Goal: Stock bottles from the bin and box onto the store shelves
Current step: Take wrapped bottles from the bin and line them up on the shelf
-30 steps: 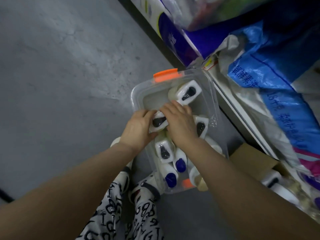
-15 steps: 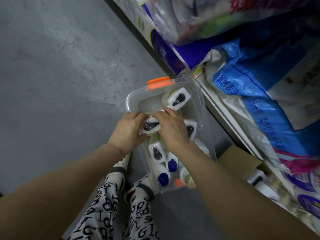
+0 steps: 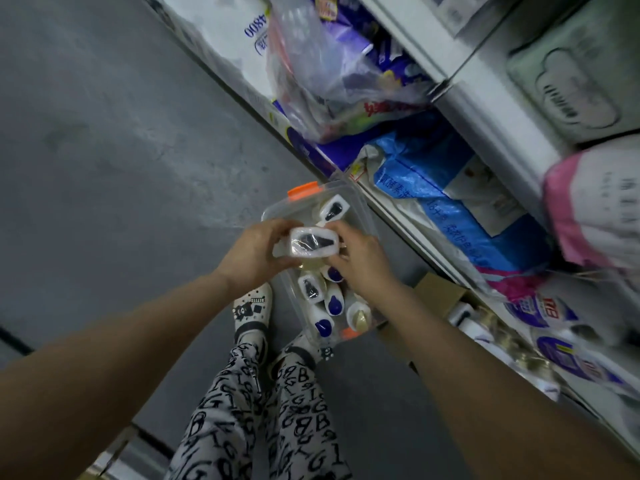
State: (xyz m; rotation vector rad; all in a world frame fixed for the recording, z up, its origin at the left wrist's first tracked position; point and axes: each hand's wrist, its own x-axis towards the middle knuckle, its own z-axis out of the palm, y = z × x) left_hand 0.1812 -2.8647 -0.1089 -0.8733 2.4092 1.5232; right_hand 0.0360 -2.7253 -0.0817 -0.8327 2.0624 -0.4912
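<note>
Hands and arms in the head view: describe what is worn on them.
Nothing shows on either: the left hand and right hand are gloveless, with no visible rings or watch, and both forearms are bare, with no sleeve reaching into the frame.

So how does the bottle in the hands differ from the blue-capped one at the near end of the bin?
The held bottle is raised above the clear bin, gripped between the left hand and right hand; the blue-capped bottle stands in the bin untouched. The held bottle's top is a broad white rectangle with a black insert under shiny wrap; the other's is small and blue. Both have white bodies.
</note>
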